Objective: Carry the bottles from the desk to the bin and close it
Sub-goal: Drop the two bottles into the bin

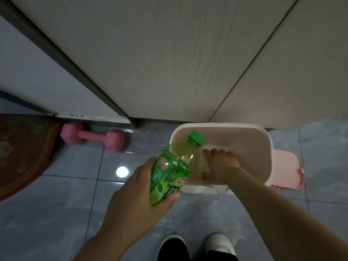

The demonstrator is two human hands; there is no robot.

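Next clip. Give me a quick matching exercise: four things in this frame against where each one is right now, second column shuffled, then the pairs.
Things:
1. green bottle
2. pink dumbbell
3. pink lid
4. right hand

Places:
A. on the floor to the right of the bin
B. reaching down inside the bin
C. in the grip of the left hand
D. on the tiles by the wall, left of the bin

Pairs: 1-C, 2-D, 3-A, 4-B

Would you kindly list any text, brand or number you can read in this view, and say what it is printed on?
Nothing can be quoted with confidence.
Green bottle in the left hand: white characters low on the label, cut off and blurred.
Same label: two red logos, too blurred to read.
Red mat: border pattern only, no legible words.
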